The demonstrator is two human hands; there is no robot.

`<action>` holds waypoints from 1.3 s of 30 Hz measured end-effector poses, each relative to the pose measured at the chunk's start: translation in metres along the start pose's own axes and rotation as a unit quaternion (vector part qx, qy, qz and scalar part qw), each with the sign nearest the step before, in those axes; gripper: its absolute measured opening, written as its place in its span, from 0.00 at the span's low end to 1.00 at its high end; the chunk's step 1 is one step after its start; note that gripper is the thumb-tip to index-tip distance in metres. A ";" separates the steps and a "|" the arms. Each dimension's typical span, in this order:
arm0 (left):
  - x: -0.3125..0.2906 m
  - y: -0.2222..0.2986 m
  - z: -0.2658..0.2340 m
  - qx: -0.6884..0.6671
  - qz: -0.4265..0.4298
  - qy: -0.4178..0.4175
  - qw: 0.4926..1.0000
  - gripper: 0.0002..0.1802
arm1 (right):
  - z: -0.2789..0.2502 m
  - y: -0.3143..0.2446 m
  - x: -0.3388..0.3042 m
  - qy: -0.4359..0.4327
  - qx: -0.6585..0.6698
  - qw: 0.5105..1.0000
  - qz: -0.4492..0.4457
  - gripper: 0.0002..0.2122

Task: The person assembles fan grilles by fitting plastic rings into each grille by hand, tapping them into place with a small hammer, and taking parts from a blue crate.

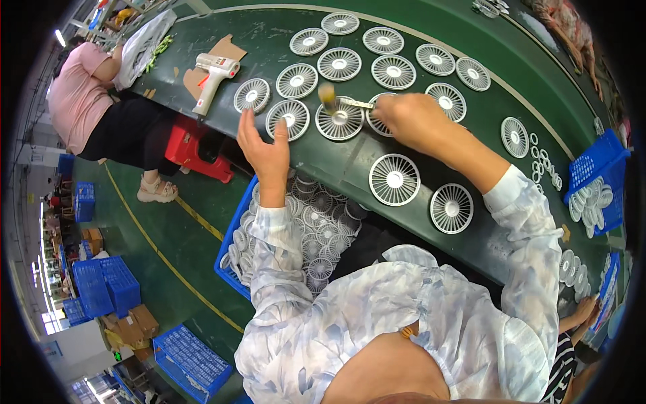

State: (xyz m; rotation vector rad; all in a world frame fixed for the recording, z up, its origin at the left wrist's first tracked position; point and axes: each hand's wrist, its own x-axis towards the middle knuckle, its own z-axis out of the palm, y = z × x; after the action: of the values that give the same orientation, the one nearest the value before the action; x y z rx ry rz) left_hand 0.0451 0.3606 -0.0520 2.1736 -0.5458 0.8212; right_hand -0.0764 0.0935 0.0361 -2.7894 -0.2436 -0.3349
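Observation:
My right hand (417,121) is closed around the handle of a small hammer (329,99). The hammer's yellowish head is smeared by motion. It hangs over a white round fan grille (340,121) lying flat on the green table; whether it touches cannot be told. My left hand (266,158) has its fingers spread at the table's near edge. Its fingertips are beside two other grilles, one at the left end (252,95) and one nearer the hammer (288,120). Two more grilles, one whole (394,180) and one further right (451,209), lie below my right forearm.
Several more grilles and small white rings (538,161) are spread over the green table (323,158). A white heat gun (214,77) rests on cardboard at left. Below the edge stands a blue crate (223,259) full of grilles. Another blue basket (595,161) is at right. Co-workers sit nearby.

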 end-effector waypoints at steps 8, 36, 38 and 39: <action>0.043 -0.046 -0.005 0.005 -0.095 0.003 0.995 0.32 | -0.004 0.002 0.015 -0.043 -0.021 0.998 -0.034 0.11; 0.053 -0.066 0.019 -0.030 -0.135 -0.026 0.990 0.28 | -0.090 0.029 -0.023 -0.018 0.361 0.902 0.236 0.12; 0.056 -0.059 0.019 0.030 -0.088 -0.041 0.995 0.31 | -0.107 0.048 -0.119 0.011 0.314 0.878 0.360 0.10; 0.060 -0.054 0.009 0.046 -0.096 -0.055 0.993 0.32 | -0.110 0.040 -0.156 0.048 0.311 0.857 0.408 0.08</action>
State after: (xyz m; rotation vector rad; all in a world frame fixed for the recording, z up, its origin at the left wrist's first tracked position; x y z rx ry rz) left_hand 0.1229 0.3808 -0.0418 2.3237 -0.3513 0.6365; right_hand -0.2399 -0.0008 0.0853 -1.9805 0.7191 -0.1350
